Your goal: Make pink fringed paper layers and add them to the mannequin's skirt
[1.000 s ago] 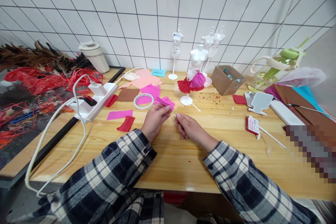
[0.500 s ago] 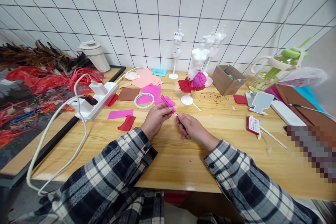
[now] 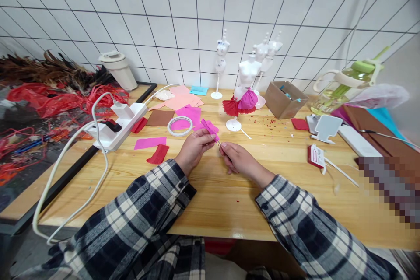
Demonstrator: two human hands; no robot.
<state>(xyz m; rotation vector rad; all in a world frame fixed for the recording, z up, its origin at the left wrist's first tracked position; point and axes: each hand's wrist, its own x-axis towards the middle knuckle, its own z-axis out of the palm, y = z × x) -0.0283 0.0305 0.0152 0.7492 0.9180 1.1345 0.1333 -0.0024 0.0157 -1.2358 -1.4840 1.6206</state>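
Note:
Over the middle of the table, my left hand [image 3: 196, 145] pinches a folded piece of bright pink crepe paper [image 3: 210, 128]. My right hand [image 3: 239, 157] is closed just to its right, fingertips together on a thin, needle-like piece [image 3: 218, 142] that meets the paper's lower edge. Most of that piece is hidden. Left of my hands lie a roll of white tape [image 3: 169, 126], a pink strip [image 3: 150, 142] and a red crepe piece [image 3: 158, 154]. Behind them stands a small white dress form [image 3: 249, 72] wearing a gathered red and pink skirt [image 3: 246, 101].
More small dress forms [image 3: 221, 61] stand by the tiled wall, beside a cardboard box [image 3: 286, 100]. A power strip [image 3: 126, 129] with looping cables sits left, near a white cup [image 3: 118, 70]. A phone stand [image 3: 327, 127] and a green-lidded bottle [image 3: 348, 85] are right.
Both hands stay almost in place. The thin piece between my right fingertips and the pink paper looks slightly shifted; the rest looks the same.

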